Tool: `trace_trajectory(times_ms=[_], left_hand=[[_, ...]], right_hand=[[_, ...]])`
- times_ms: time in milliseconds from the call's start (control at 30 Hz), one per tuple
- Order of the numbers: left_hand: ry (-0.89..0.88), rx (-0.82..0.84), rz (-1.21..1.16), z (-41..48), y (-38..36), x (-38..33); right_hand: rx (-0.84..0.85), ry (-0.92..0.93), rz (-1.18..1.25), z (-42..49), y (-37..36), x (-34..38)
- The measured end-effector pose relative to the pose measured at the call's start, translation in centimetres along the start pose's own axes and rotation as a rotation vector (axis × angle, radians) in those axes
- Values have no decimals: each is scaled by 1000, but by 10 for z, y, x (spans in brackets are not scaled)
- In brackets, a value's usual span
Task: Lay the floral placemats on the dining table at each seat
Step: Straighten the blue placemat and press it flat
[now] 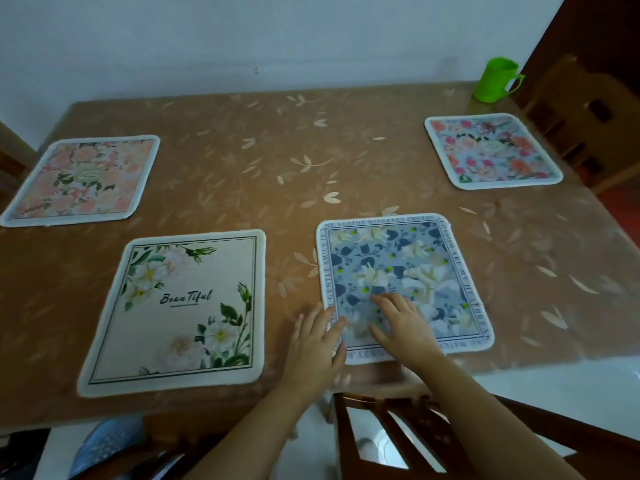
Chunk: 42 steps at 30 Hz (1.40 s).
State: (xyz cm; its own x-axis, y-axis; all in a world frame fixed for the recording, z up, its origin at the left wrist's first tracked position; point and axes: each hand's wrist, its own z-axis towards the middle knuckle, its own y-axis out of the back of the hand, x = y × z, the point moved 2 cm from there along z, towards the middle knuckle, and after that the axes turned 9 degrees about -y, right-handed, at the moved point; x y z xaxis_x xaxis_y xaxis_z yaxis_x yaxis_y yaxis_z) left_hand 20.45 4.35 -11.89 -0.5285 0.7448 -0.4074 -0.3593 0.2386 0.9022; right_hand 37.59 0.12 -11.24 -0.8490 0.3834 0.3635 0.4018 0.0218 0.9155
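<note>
Several floral placemats lie flat on the brown dining table (263, 161). A blue one with white flowers (415, 261) sits at the near right. My right hand (398, 325) rests on its near part with fingers spread. My left hand (317, 344) lies flat at its left edge, fingertips touching the border. A cream placemat printed "Beautiful" (180, 310) lies at the near left. A peach placemat (83, 180) is at the far left, and a pink-and-blue one (491, 150) at the far right.
A green plastic mug (495, 79) stands at the table's far right corner. A wooden chair back (433, 441) is right below my arms at the near edge. Another wooden chair (581, 123) stands at the right side. A wall runs behind the table.
</note>
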Motion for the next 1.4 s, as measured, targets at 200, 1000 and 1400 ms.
trace_trajectory(times_ms=[200, 1000, 1400], left_hand=[[-41, 8, 10, 10, -25, -22], [10, -81, -26, 10, -51, -50], [-52, -178, -153, 11, -46, -54]], right_hand=[[18, -15, -38, -14, 12, -56], [-114, 286, 97, -38, 22, -111], [-93, 334, 17, -38, 25, -114]])
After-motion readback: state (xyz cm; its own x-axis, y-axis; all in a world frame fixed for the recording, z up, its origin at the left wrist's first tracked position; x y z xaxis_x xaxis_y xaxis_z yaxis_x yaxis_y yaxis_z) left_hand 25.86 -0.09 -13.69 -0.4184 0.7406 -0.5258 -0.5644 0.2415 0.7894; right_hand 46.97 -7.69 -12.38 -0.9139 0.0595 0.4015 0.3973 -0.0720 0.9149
